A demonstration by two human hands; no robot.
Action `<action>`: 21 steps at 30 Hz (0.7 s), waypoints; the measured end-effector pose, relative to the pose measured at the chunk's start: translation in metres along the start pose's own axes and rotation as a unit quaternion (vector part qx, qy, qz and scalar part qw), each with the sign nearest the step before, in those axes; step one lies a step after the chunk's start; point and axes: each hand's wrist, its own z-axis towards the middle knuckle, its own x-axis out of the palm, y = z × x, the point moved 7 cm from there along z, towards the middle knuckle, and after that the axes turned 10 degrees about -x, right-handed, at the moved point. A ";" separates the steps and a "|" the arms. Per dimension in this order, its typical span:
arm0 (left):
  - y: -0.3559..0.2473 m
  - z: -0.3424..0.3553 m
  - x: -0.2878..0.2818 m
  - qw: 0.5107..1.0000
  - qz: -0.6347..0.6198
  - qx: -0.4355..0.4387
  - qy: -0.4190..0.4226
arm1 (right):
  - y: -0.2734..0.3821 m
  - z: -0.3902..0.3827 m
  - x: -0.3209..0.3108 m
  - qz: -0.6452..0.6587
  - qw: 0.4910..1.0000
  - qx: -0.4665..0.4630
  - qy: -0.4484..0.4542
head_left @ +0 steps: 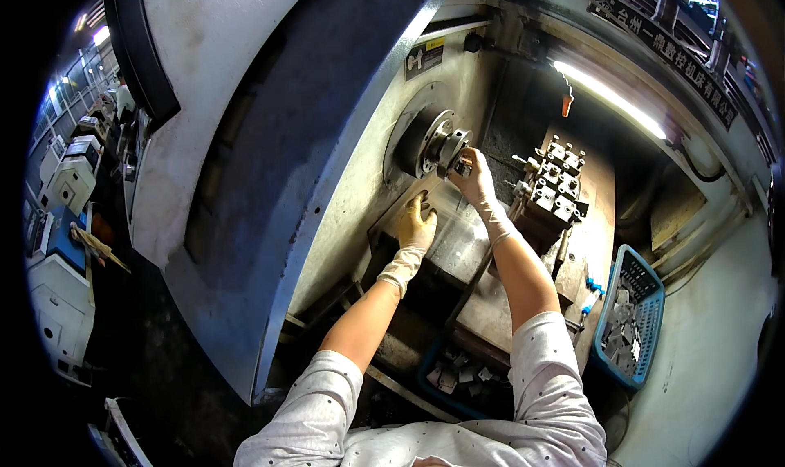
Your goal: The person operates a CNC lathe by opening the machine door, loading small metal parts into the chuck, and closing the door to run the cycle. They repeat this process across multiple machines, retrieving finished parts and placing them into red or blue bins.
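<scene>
The lathe's dark round spindle chuck (427,144) juts from the pale wall inside the machine. At its front end, my right hand (476,181), in a thin pale glove, has its fingers closed around a small metal part (463,168). The fingers hide much of that part, and I cannot tell whether it sits in the chuck. Below the chuck my left hand (418,225), in a yellowish stained glove, is raised with its fingers apart and nothing visible in them. To the right of my right hand stands a tool block (558,181) with several bolted holders.
A blue plastic basket (654,283) of metal pieces stands on the right. Another dark bin (429,377) with metal pieces sits low in front of me. A lit tube lamp (609,99) is above; the blue machine door (327,181) edges the left side.
</scene>
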 end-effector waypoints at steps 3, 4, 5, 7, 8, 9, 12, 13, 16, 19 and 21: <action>0.002 -0.001 0.004 1.000 0.001 -0.020 0.022 | 0.001 0.003 0.003 0.028 0.998 0.039 0.040; 0.004 -0.001 0.006 1.000 0.000 -0.018 0.024 | -0.001 0.003 0.005 0.128 0.986 0.097 0.036; 0.006 -0.002 0.008 0.999 -0.024 -0.021 0.024 | -0.003 0.002 0.006 0.112 0.987 0.105 0.043; 0.008 -0.002 0.014 0.998 -0.053 -0.024 0.030 | -0.007 -0.001 0.007 0.077 0.988 0.122 0.055; 0.009 -0.001 0.016 0.997 -0.059 -0.024 0.035 | -0.005 -0.004 0.005 0.098 0.986 0.133 0.032; 0.007 -0.001 0.017 0.998 -0.057 -0.017 0.036 | 0.004 -0.007 -0.001 0.032 0.995 0.091 -0.008; 0.008 0.004 0.012 0.998 -0.043 0.001 0.037 | 0.000 -0.035 -0.010 -0.015 0.952 0.269 -0.146; 0.008 0.006 0.010 0.998 -0.043 0.007 0.040 | -0.004 -0.044 -0.002 0.097 0.920 0.336 -0.176; 0.000 0.002 0.020 0.997 -0.042 -0.035 0.061 | -0.068 -0.060 0.018 0.208 0.859 0.423 -0.200; -0.007 0.001 0.010 0.996 -0.035 -0.052 0.061 | -0.029 -0.025 0.000 0.357 0.818 0.328 -0.310; -0.004 0.001 0.007 0.997 -0.058 -0.019 0.041 | -0.023 -0.016 -0.006 0.411 0.803 0.299 -0.309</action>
